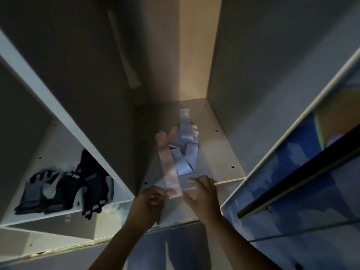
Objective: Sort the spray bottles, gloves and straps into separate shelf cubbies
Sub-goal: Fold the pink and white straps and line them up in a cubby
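1. Pink strap (171,172) lying lengthwise on the middle cubby floor (218,152), near end at the front edge.
2. Left hand (150,199) at that near end, fingers curled, thumb and fingertips at the strap's left edge; looks like a pinch, though blur hides the exact contact.
3. Right hand (204,193) just right of the same end, fingers loosely spread and bent, palm down over the front edge; no clear hold on anything, thumb close to the strap's right edge.
4. Blue straps (185,152) heaped in a loose tangle deeper in the same cubby, just right of the pink one and touching it along the middle.
5. Pale strap (184,121) running from the heap toward the back wall, flat on the floor.
6. More pinkish fabric (165,137) at the heap's left rear, too blurred to identify.
7. Dark gloves (78,190) piled in the left cubby, some grey-palmed, a few fingers hanging over that shelf's front edge.
8. White divider (64,112) between the glove cubby and the strap cubby.
9. Dark rail (303,176) slanting across blue glossy panels at right.
10. Spray bottles out of view.
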`<state>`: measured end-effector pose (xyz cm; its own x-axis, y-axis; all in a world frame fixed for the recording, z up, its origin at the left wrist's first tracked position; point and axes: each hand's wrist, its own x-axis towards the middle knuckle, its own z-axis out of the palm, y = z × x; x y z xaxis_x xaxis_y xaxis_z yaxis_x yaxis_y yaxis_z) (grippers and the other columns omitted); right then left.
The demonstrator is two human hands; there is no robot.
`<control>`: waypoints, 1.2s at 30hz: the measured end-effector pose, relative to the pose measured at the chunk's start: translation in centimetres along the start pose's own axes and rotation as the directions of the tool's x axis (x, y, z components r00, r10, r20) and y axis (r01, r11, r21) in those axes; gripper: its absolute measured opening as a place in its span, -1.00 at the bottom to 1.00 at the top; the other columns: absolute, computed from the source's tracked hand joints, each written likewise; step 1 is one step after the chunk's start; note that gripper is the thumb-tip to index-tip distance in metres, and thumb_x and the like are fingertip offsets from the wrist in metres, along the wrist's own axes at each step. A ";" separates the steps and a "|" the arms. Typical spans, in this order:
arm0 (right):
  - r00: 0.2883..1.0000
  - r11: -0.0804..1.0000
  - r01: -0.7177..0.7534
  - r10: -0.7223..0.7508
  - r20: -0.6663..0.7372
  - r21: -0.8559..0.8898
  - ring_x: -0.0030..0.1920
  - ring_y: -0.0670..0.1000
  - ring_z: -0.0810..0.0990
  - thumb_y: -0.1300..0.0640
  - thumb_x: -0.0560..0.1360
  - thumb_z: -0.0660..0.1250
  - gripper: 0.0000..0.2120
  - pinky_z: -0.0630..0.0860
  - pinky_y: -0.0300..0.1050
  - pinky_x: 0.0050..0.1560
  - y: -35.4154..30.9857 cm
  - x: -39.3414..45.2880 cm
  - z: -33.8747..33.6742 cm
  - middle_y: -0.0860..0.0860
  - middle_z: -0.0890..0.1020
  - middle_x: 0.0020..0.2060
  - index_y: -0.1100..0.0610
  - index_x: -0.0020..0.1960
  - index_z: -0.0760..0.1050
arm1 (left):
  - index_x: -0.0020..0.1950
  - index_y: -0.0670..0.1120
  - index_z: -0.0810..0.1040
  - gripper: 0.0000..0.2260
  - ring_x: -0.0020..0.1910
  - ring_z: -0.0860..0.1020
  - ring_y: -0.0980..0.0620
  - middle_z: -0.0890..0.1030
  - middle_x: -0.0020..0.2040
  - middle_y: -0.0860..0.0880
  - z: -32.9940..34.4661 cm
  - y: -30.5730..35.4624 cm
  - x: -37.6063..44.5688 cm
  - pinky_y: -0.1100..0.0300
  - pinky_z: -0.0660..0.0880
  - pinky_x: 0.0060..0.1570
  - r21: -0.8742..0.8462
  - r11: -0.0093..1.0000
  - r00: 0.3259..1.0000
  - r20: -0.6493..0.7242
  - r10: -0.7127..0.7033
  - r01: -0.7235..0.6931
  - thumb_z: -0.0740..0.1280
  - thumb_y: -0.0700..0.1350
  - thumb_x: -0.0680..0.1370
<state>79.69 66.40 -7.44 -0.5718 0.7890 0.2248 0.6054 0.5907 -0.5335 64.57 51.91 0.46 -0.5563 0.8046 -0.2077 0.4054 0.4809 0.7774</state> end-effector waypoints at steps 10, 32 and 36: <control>0.972 0.981 -0.193 0.193 0.133 -0.016 0.18 0.12 0.42 -0.15 0.45 0.44 -0.60 0.41 -0.01 0.09 -0.6 9.0 0.7 0.08 0.48 0.14 0.07 0.17 0.57 | 0.01 0.12 0.62 -0.77 0.02 0.55 0.21 0.58 0.02 0.14 3.0 -1.4 1.7 0.27 0.51 0.09 0.148 0.976 0.986 -0.025 0.162 -0.157 0.42 -0.19 0.46; 0.974 0.976 -0.198 0.186 0.130 0.085 0.24 0.15 0.50 -0.10 0.54 0.36 -0.54 0.47 0.03 0.21 -0.8 12.1 1.7 0.10 0.57 0.20 0.06 0.36 0.41 | 0.52 0.09 0.22 -0.35 0.44 0.30 -0.01 0.31 0.47 0.03 6.0 -1.0 5.3 0.05 0.23 0.43 0.652 0.729 0.977 0.111 0.183 -0.211 0.39 0.16 0.49; 0.993 0.999 -0.042 0.038 0.116 0.030 0.27 0.15 0.44 -0.05 0.56 0.35 -0.58 0.44 0.00 0.23 -0.6 14.1 2.4 0.11 0.49 0.28 -0.02 0.39 0.45 | 0.46 0.05 0.33 -0.48 0.35 0.43 -0.02 0.43 0.39 0.00 6.1 -0.8 5.8 0.04 0.35 0.37 0.671 0.705 0.970 0.095 0.224 -0.229 0.37 0.03 0.52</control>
<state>70.00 76.77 -5.89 -0.6085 0.7861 0.1087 0.6117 0.5519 -0.5668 65.48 58.32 -5.00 -0.3796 0.9214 -0.0835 0.8999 0.3886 0.1977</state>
